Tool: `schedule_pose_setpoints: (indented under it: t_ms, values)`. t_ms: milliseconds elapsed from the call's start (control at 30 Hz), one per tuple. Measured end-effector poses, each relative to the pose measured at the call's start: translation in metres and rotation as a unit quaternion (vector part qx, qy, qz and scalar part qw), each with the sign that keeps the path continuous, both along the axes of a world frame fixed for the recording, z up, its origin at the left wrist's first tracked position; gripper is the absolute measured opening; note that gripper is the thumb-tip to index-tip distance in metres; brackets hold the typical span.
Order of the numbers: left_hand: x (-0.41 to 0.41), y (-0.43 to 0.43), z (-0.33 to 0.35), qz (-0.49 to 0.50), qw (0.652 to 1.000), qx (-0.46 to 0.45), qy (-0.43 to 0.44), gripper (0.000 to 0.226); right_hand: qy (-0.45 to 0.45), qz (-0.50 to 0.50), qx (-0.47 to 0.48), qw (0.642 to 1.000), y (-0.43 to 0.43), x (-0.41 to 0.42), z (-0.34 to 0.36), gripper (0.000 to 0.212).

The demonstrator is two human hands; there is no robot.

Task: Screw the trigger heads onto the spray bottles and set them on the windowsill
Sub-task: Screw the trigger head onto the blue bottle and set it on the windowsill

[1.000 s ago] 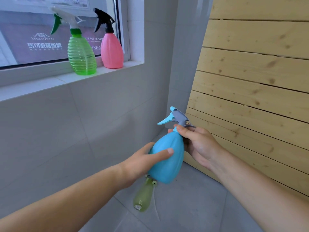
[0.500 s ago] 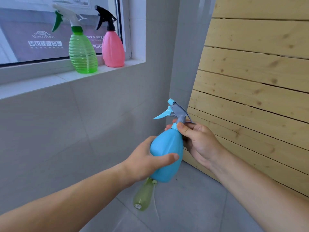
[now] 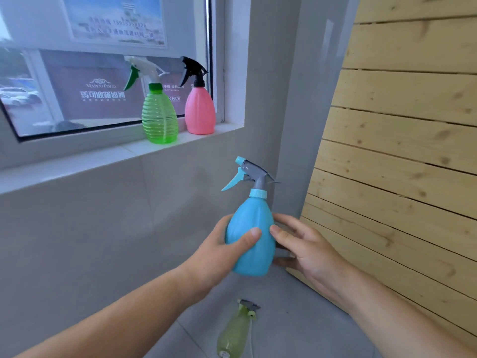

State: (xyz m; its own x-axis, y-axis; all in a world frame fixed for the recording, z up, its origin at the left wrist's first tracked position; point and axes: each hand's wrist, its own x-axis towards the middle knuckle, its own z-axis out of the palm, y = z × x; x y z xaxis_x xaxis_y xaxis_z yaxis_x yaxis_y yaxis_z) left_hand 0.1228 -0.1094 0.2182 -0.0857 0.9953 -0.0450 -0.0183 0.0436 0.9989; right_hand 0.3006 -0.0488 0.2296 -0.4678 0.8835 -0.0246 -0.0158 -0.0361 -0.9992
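Observation:
I hold a blue spray bottle upright in mid-air, its grey and blue trigger head seated on the neck. My left hand grips the bottle's body, thumb across the front. My right hand touches the bottle's right side with its fingers spread. On the white windowsill stand a green ribbed spray bottle and a pink spray bottle, both with trigger heads on. A pale green bottle lies on the floor below, a trigger head with its tube beside its neck.
A grey tiled wall runs under the sill. A slatted wooden panel leans at the right, close to my right arm. The windowsill is bare to the left of the green bottle. Grey floor tiles lie below.
My right hand left the trigger head's collar and dropped to the bottle's side. The blue bottle rose and stands more upright. The view tilted up toward the window.

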Motion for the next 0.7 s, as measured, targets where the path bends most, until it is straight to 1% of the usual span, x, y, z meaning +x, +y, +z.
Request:
schedule_pose_setpoints:
  t_ms: [100,133,233,333,433,533,633,700]
  values:
    - [-0.018,-0.001,0.011,0.013,0.999,0.015,-0.027,0.053,-0.026,0.033,0.041,0.998,-0.007,-0.018,0.011,0.037]
    - [-0.026,-0.001,0.017,0.012,0.999,0.02,-0.034,0.05,-0.024,0.045,0.051,0.997,-0.007,-0.025,0.017,0.039]
    - [-0.05,-0.005,0.034,0.027,0.998,0.05,-0.036,0.05,0.006,0.071,0.065,0.995,-0.008,-0.047,0.035,0.039]
    - [-0.078,-0.01,0.056,0.058,0.994,0.092,-0.002,0.04,0.017,0.09,0.092,0.992,-0.005,-0.082,0.052,0.049]
    - [-0.113,-0.016,0.084,0.104,0.986,0.128,0.027,0.042,0.021,0.099,0.13,0.986,0.005,-0.13,0.073,0.06]
    - [-0.147,-0.017,0.112,0.149,0.978,0.138,0.054,0.04,0.019,0.11,0.161,0.981,0.016,-0.177,0.095,0.071]
    - [-0.18,-0.018,0.133,0.187,0.972,0.133,0.057,0.038,0.013,0.112,0.197,0.974,0.023,-0.221,0.115,0.078]
    - [-0.199,-0.016,0.142,0.22,0.966,0.124,0.058,0.042,0.007,0.11,0.217,0.97,0.024,-0.245,0.125,0.075]
